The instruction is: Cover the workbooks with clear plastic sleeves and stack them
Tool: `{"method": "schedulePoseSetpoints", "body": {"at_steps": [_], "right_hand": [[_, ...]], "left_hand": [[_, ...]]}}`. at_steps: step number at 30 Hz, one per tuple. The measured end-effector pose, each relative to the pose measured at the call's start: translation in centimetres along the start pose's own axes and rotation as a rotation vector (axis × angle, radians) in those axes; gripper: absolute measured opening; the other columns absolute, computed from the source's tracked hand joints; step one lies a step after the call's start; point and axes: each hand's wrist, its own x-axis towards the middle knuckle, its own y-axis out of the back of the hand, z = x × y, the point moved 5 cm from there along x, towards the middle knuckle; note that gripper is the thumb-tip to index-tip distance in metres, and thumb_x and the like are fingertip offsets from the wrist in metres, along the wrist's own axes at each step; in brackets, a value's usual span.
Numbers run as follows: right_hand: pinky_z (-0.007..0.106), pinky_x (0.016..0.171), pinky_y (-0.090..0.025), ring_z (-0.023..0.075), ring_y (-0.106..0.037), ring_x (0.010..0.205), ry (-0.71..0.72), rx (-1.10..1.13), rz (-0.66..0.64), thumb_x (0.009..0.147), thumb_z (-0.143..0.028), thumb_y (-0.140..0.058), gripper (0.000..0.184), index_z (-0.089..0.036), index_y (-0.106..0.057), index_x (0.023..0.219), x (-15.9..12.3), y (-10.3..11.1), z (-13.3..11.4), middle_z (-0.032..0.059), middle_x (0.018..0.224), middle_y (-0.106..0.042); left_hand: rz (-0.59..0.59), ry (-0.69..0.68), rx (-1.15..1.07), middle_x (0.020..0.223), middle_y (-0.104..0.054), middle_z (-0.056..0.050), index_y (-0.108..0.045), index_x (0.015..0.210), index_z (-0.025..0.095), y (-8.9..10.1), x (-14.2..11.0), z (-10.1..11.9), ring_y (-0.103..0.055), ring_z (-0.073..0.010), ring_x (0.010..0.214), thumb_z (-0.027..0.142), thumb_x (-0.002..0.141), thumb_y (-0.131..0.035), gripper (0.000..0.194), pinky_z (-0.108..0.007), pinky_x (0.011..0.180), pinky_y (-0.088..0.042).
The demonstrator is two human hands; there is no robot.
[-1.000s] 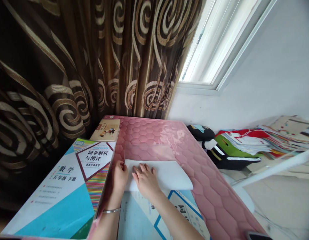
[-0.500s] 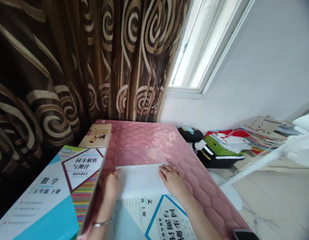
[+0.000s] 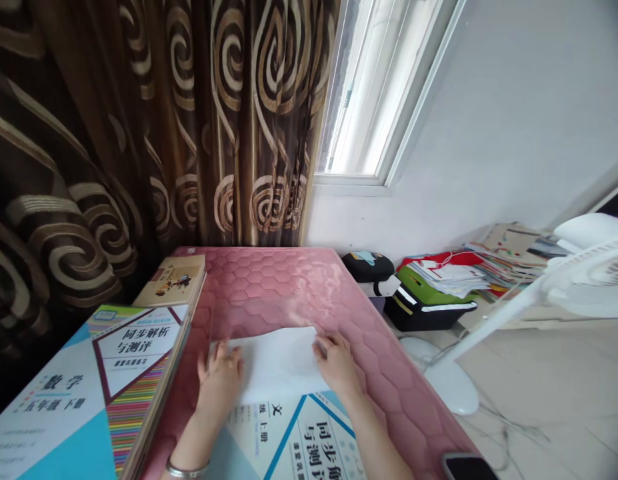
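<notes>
A white sheet of paper [image 3: 281,363] lies folded across the far end of a blue-and-cream workbook [image 3: 269,433] with Chinese print. My left hand [image 3: 221,377] rests over the sheet's left end, its fingers apart and slightly blurred. At the other end, my right hand [image 3: 336,360] holds the sheet's right edge, thumb side toward the paper. The sheet's far edge is a little wavy, raised near the right corner. Past that edge, a faint clear plastic sheet [image 3: 253,317] lies on the pink tabletop [image 3: 383,383].
A stack topped by a math workbook [image 3: 79,393] and a tan booklet [image 3: 176,280] lies on the left. A dark phone-like object [image 3: 466,467] sits at the near right edge. Beyond the table stand a white fan [image 3: 519,300], a black case [image 3: 369,265] and piled papers [image 3: 449,273].
My right hand has moved from the middle of the white sheet to its right edge. My left hand has shifted onto the sheet's left end. The view has turned rightward.
</notes>
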Motion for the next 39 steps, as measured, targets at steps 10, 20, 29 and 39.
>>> {"method": "schedulePoseSetpoints", "body": {"at_steps": [10,20,29,39], "right_hand": [[0.031,0.099,-0.045,0.022,-0.06,0.107,-0.037,0.381,0.017,0.086,-0.028,-0.05,0.031,-0.018,-0.072,0.105,1.4,-0.9,2.4,0.0105,0.107,-0.066],[0.034,0.094,-0.048,0.0233,-0.063,0.107,-0.064,0.442,-0.05,0.083,-0.033,-0.049,0.037,-0.017,-0.069,0.111,1.9,-2.4,3.5,0.011,0.115,-0.067],[0.035,0.097,-0.046,0.024,-0.062,0.11,-0.058,0.472,-0.075,0.083,-0.034,-0.048,0.039,-0.016,-0.069,0.111,1.9,-2.7,3.7,0.0115,0.116,-0.068],[0.035,0.089,-0.048,0.0239,-0.064,0.103,-0.13,0.449,-0.072,0.082,-0.034,-0.048,0.037,-0.019,-0.066,0.111,1.1,-1.2,3.1,0.0083,0.11,-0.07]], "left_hand": [[-0.371,-0.185,-0.203,0.158,-0.021,-0.008,-0.049,0.134,0.023,-0.3,2.4,7.5,-0.023,-0.0231,0.144,0.03,0.093,-0.031,0.046,-0.058,0.114,-0.014],[-0.439,-0.206,-0.239,0.159,-0.015,-0.009,-0.041,0.139,0.018,-0.5,3.8,8.1,-0.017,-0.0242,0.145,0.033,0.09,-0.03,0.052,-0.061,0.113,-0.012],[-0.493,-0.241,-0.187,0.16,-0.013,-0.01,-0.036,0.144,0.017,-0.3,4.1,8.1,-0.014,-0.0277,0.146,0.038,0.09,-0.027,0.058,-0.061,0.111,-0.016],[-0.408,-0.266,-0.13,0.159,-0.014,-0.011,-0.03,0.147,0.017,-0.8,4.8,8.5,-0.024,-0.0344,0.142,0.045,0.09,-0.027,0.064,-0.059,0.109,-0.023]]}}
